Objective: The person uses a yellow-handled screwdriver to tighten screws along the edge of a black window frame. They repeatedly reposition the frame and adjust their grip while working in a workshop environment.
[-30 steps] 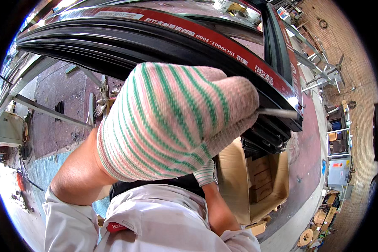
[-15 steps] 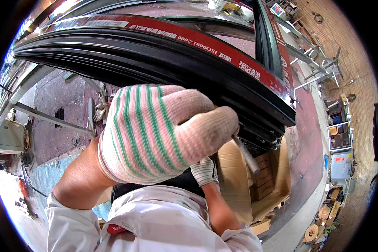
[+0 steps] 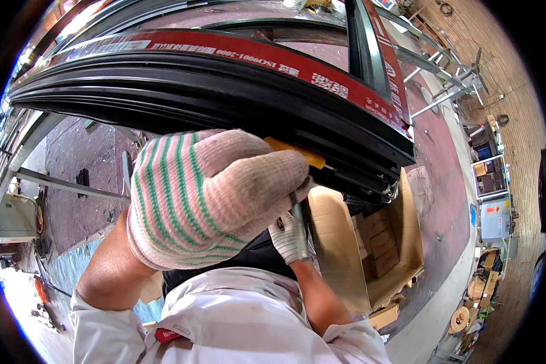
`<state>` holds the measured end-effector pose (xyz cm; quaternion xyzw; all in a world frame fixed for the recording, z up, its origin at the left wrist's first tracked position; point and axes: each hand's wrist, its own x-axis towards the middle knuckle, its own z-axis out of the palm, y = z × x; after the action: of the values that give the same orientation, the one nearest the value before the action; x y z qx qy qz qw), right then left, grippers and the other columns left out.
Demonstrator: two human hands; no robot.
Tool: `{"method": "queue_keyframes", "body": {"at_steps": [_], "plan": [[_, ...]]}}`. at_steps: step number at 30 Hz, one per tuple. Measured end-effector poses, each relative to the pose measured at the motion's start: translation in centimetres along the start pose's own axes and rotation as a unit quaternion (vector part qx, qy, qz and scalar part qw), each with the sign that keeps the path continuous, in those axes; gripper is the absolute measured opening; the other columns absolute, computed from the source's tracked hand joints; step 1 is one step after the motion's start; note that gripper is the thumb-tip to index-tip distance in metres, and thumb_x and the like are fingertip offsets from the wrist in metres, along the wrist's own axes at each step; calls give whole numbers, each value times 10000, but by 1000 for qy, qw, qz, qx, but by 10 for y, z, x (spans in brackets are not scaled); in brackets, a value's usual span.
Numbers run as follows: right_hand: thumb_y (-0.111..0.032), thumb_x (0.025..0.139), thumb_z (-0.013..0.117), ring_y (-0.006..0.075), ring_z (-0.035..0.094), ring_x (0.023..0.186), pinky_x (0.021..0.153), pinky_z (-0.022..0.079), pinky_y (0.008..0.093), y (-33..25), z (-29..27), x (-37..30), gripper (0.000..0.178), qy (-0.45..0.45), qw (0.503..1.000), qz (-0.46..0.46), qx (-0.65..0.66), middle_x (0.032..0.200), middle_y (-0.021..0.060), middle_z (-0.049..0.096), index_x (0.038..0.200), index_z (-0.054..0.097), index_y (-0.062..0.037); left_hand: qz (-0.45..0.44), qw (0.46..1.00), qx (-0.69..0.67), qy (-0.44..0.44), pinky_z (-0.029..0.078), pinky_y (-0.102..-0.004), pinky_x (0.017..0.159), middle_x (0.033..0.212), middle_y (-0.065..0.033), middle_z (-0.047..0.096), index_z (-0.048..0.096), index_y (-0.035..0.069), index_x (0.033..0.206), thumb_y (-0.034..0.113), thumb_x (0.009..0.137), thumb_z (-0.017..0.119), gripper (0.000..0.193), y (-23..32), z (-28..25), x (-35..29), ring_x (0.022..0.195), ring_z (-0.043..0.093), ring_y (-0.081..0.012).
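Near frame edge, left hand, gripped rod

Left glove is pale pink with green stripes; right glove whitish, also green-striped. Frame is black, its strip red (white print), yellow-orange piece, grey rod. Carton is plain tan.

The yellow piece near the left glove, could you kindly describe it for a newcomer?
Find the long black frame with the red strip. Toward its lower right, beside the gloved left hand, is the yellow piece, its bright colour standing out from the black frame.
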<state>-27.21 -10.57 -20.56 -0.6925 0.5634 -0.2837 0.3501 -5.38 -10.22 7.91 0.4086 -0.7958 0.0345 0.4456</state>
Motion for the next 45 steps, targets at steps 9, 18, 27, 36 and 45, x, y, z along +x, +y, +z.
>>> {"method": "queue_keyframes", "body": {"at_steps": [9, 18, 27, 36, 45], "plan": [[-209, 900, 642, 193, 633, 650, 644, 512, 293, 20, 9, -2, 120, -8, 1000, 22, 15, 781, 74, 664, 935, 653, -95, 27, 999, 19, 2, 534, -342, 595, 866, -125, 668, 611, 59, 1049, -16, 743, 768, 352, 3, 3, -5, 681, 671, -259], [-202, 903, 631, 238, 630, 643, 621, 512, 332, 10, 1, -1, 106, 3, 1000, 9, -24, 762, 95, 649, 924, 638, -98, -46, 998, 13, 35, 531, -300, 643, 920, -196, 663, 602, -35, 1133, 133, 930, 613, 263, 24, 11, -10, 712, 678, -229], [-185, 912, 626, 160, 571, 580, 588, 475, 299, 16, -1, -1, 120, -5, 998, 39, 55, 692, 86, 623, 889, 644, -68, -160, 984, -64, 52, 523, -348, 807, 1083, -199, 644, 593, -52, 1199, 562, 995, 380, 681, 36, 17, -25, 893, 673, -238], [-167, 880, 658, 229, 615, 601, 583, 495, 323, 27, 5, -4, 80, 20, 999, -7, 41, 729, 101, 639, 907, 637, -95, -227, 951, -161, 133, 496, -395, 875, 1012, -192, 675, 575, -58, 1218, 660, 976, 130, 878, 39, 30, -34, 922, 668, -238], [-149, 885, 658, 217, 635, 641, 616, 511, 314, 26, 3, -8, 79, 16, 997, -12, 70, 784, 113, 659, 931, 645, -86, -224, 919, -261, 192, 485, -385, 858, 1013, -198, 674, 566, -72, 1220, 627, 981, 255, 802, 36, 43, -37, 859, 666, -247]]}}
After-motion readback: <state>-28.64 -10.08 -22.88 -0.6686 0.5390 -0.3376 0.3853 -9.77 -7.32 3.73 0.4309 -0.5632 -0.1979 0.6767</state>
